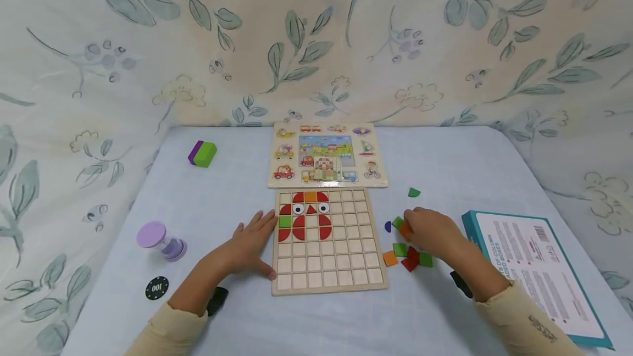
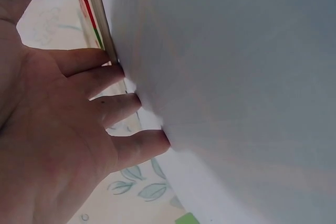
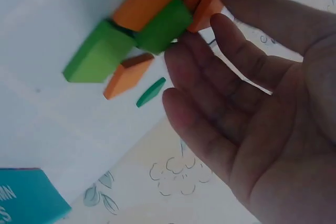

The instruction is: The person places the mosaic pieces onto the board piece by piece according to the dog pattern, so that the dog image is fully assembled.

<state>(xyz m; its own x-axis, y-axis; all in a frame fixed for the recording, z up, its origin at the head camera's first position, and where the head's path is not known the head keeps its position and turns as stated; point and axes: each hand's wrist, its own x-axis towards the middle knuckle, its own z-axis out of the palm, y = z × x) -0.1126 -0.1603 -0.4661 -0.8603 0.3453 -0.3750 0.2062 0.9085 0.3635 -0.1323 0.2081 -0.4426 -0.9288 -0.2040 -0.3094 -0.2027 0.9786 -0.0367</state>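
Note:
A wooden grid board (image 1: 346, 262) lies mid-table, with red, orange and green tiles and two eye discs forming a figure in its upper left. My left hand (image 1: 247, 243) has its fingers spread along the board's left edge; in the left wrist view the fingertips (image 2: 118, 69) meet the table and the board's side. To the right of the board, my right hand (image 1: 435, 232) pinches an orange tile (image 3: 202, 3) between thumb and index finger, its other fingers loosely bent. Around it lie green tiles (image 1: 399, 249), another orange tile (image 1: 390, 258), red pieces (image 1: 410, 261) and a blue half-disc (image 1: 388, 227).
Behind the board is a picture puzzle (image 1: 277, 153) with a small patterned card (image 1: 326, 168) on it. A teal-edged box (image 1: 539, 268) is at right, near a green piece (image 1: 414, 192). On the left are a lilac hourglass-like object (image 1: 163, 240), black chip (image 1: 157, 288) and green-purple block (image 1: 204, 154).

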